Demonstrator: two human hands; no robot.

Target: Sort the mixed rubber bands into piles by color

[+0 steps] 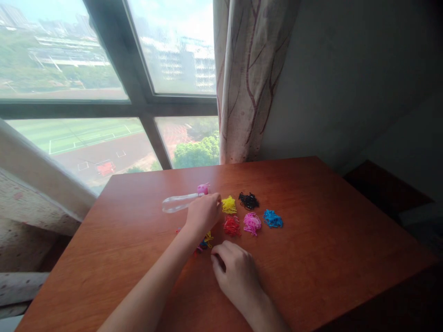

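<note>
My left hand reaches across to the left edge of a yellow pile of what look like small rubber bands. Its fingers are pinched together, and whatever they may hold is hidden. Closer to me, my right hand rests low over the table with fingers curled and thumb against them; their contents do not show. Just left of it lies a mixed-colour heap, partly covered by my left forearm. Sorted piles in red, pink, black and blue lie to the right.
Behind my left hand a clear plastic bottle lies on its side, near a pink cap-like piece. The brown wooden table meets a window and a patterned curtain at its far side.
</note>
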